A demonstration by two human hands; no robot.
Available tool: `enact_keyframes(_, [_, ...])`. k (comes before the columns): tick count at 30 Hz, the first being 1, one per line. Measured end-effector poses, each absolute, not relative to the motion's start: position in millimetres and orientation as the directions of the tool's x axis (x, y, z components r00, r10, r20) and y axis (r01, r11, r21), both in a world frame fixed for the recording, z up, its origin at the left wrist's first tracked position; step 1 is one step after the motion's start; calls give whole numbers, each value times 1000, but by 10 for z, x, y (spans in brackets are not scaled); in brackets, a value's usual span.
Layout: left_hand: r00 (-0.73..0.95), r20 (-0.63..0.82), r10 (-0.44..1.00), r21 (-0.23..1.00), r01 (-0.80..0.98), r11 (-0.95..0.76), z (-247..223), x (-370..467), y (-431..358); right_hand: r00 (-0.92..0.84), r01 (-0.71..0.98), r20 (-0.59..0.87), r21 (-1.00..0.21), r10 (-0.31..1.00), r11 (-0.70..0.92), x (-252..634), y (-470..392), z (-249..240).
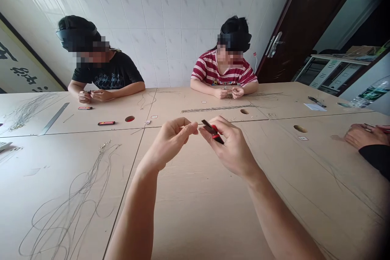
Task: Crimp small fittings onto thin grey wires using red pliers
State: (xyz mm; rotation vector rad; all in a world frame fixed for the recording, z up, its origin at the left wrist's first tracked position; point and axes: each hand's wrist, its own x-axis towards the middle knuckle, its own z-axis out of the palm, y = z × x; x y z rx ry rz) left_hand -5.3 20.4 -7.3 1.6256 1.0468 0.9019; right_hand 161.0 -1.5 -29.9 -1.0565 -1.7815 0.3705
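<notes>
My left hand (pixel 170 140) is raised over the table, thumb and index finger pinched together. What sits in the pinch is too small to make out. Close beside it, my right hand (pixel 230 144) grips a small red-and-black cutter (pixel 215 134), its dark flat end pointing up and left. The fingertips of both hands nearly meet. On the table to the left of my forearm lies a loose bundle of thin cords (pixel 88 183), with small fittings at its far end.
Two people sit opposite, their hands at small work. Two red-and-black cutters (pixel 106 123) lie near the left person; more cords (pixel 210 109) lie before the right person. At right are another person's hands (pixel 367 136), a pen (pixel 317 101) and a bottle (pixel 373 92). Round holes (pixel 300 128) pierce the tabletop.
</notes>
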Motion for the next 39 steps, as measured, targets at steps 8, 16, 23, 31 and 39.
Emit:
enact_keyframes(8, [352, 55, 935, 956, 251, -151, -69, -50, 197, -136, 498, 584, -658, 800, 565, 1592, -36, -293])
enact_keyframes(16, [503, 6, 864, 955, 254, -155, -3, -166, 169, -119, 493, 611, -648, 783, 581, 1607, -30, -283])
enact_keyframes(23, [560, 272, 782, 914, -405, -28, -30, -299, 70, -83, 456, 589, -695, 804, 556, 1539, -48, -286])
enact_keyframes(31, [-123, 358, 926, 699, -622, -352, 113, -19, 64, -134, 438, 603, -676, 786, 593, 1482, -99, -311])
enact_keyframes(39, [78, 385, 920, 923, -51, -381, -60, -12, 149, -133, 422, 635, -659, 761, 623, 1491, -88, -277])
